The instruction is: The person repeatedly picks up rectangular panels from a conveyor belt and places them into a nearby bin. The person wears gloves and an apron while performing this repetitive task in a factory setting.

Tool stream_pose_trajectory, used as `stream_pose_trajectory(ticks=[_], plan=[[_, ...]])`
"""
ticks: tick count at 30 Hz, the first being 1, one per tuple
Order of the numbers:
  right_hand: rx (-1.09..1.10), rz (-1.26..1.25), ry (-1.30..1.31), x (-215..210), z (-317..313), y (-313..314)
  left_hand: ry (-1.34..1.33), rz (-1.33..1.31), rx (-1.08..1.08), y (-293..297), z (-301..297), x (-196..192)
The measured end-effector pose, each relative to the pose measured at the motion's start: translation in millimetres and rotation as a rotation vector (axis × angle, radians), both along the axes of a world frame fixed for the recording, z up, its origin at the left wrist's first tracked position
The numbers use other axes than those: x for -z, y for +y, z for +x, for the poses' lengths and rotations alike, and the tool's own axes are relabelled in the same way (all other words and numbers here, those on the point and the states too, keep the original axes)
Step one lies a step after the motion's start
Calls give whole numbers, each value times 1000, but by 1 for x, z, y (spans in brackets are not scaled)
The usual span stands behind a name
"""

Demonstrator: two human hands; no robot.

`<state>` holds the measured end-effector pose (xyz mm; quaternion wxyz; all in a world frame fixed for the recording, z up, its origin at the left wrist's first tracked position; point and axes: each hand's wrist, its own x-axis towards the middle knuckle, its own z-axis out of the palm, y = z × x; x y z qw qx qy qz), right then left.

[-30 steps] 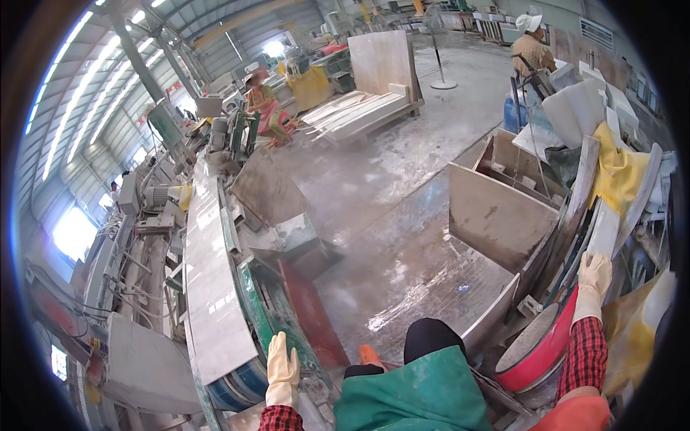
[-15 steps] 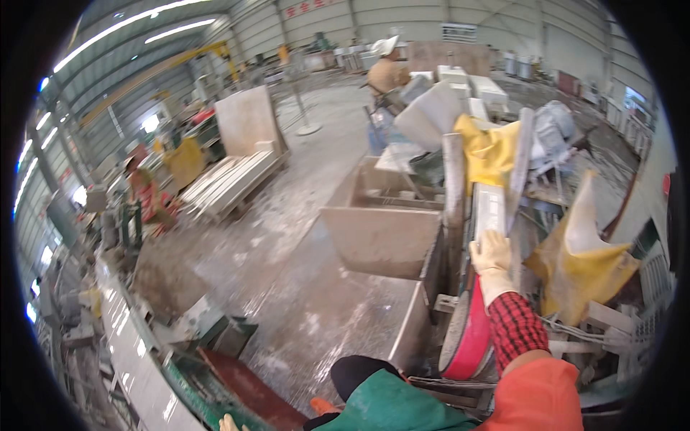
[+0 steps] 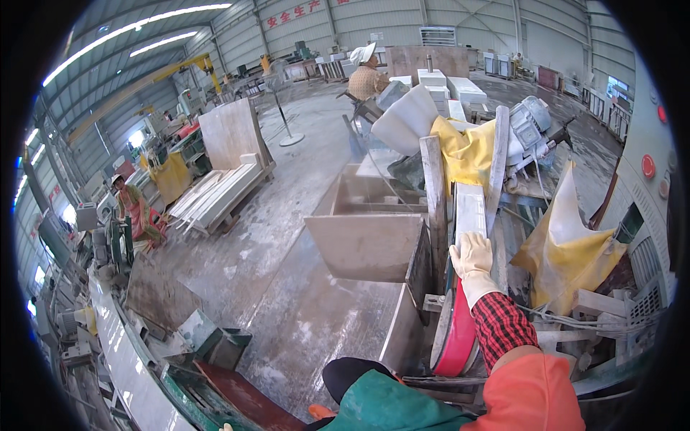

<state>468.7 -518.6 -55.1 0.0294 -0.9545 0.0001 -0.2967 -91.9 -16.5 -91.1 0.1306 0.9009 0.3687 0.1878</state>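
My right hand (image 3: 473, 263), in a cream rubber glove, lies over a long white stone strip (image 3: 469, 210) with its fingers flat and pointing away from me. The strip sits on a narrow machine bed with a red-sided belt (image 3: 455, 336) at its near end. Beyond the hand, a yellow cloth flap (image 3: 463, 152) hangs between two upright posts and covers the strip's far part. Of my left hand (image 3: 226, 427), only a gloved fingertip shows at the lower edge, so its grip is hidden.
A motor (image 3: 530, 123) stands beyond the flap, and a yellow-and-white sheet (image 3: 568, 248) hangs at the right. A control panel with a red button (image 3: 648, 167) is at far right. Stone-coloured trough panels (image 3: 368, 248) stand left of the bed. Two people (image 3: 368, 79) are farther off.
The view has turned slightly, so the surroundings sit a little farther left. My right hand stays on the strip. My left hand has slipped mostly below the lower edge.
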Motion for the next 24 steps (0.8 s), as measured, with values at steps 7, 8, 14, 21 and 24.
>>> stream_pose_trajectory(ticks=[7,8,14,21,24], plan=[[-15,0,42,4,-3,-5,-73,16,73,6,2,9],[-31,7,41,5,-3,-3,-60,65,85,12,-2,16],[-73,8,8,7,-7,-4,35,95,30,22,2,26],[-153,26,-92,12,-11,-3,-96,76,-104,23,0,31],[-196,37,-145,13,-15,-1,-135,203,-52,42,-9,56]])
